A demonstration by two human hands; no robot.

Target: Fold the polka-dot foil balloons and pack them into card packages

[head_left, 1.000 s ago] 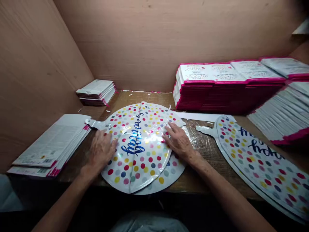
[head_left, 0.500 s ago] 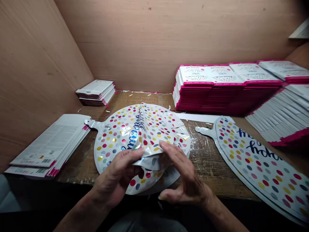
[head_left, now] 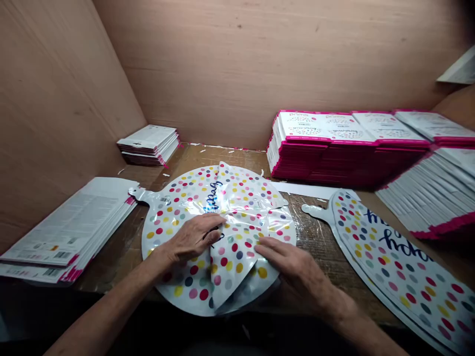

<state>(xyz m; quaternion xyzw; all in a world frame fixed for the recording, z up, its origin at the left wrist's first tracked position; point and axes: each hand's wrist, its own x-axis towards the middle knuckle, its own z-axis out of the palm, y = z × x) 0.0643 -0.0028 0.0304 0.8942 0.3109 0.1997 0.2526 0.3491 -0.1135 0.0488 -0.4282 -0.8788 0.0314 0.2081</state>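
A round foil balloon (head_left: 178, 269), white with coloured dots, lies flat with its tail to the left. On top of it is a partly folded dotted foil piece (head_left: 237, 257), its right part turned over and its lower corner pointing towards me. My left hand (head_left: 198, 235) rests on the foil beside the fold, fingers loosely bent, with a gap between thumb and forefinger. Over the right side of the folded part, my right hand (head_left: 293, 262) lies with fingers stretched out and touching the foil. Blue lettering is partly hidden by the fold and my left hand.
More dotted balloons (head_left: 401, 257) lie at the right, overhanging the table edge. Pink-edged printed packets (head_left: 334, 148) stand stacked at the back right, with more packets (head_left: 434, 185) leaning beside them. White card packets (head_left: 67, 227) and a smaller stack (head_left: 148, 143) are at the left. Wooden panels (head_left: 241, 64) enclose the table.
The lifted lower part of the foil now lies flatter, its corner pointing towards me. My left hand has moved up off the raised edge; my right hand has flattened onto the foil.
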